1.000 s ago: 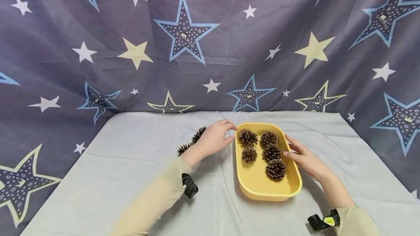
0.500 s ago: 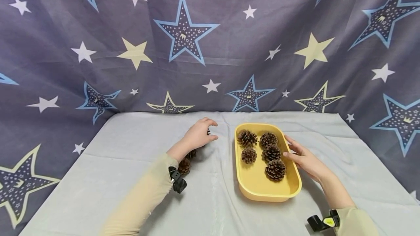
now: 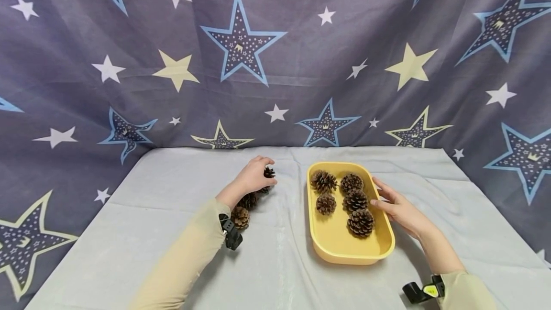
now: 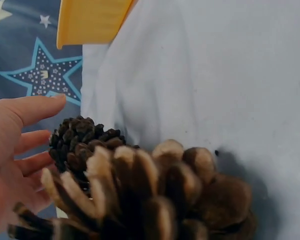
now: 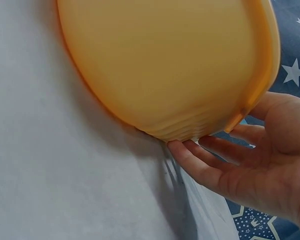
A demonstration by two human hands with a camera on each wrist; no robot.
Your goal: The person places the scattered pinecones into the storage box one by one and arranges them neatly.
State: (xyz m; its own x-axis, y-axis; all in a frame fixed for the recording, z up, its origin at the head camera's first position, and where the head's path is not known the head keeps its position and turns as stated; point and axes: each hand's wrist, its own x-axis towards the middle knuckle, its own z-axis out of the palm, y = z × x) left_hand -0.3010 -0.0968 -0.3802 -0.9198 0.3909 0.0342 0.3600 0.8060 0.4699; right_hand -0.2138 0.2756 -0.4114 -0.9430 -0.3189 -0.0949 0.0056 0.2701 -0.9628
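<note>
Brown pinecones (five) lie in the yellow tub.

My head camera looks forward and down across the table; my left wrist camera closely faces pine cones, my right wrist camera the yellow tub all three share.

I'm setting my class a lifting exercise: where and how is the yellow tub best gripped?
By the rim of the yellow tub, from both long sides, a little beyond the middle. Those sides face left and right; the right hand touches the right one, the left is unobstructed. The pine cones leave the near end bare, so gripping there would probably unbalance it.
</note>
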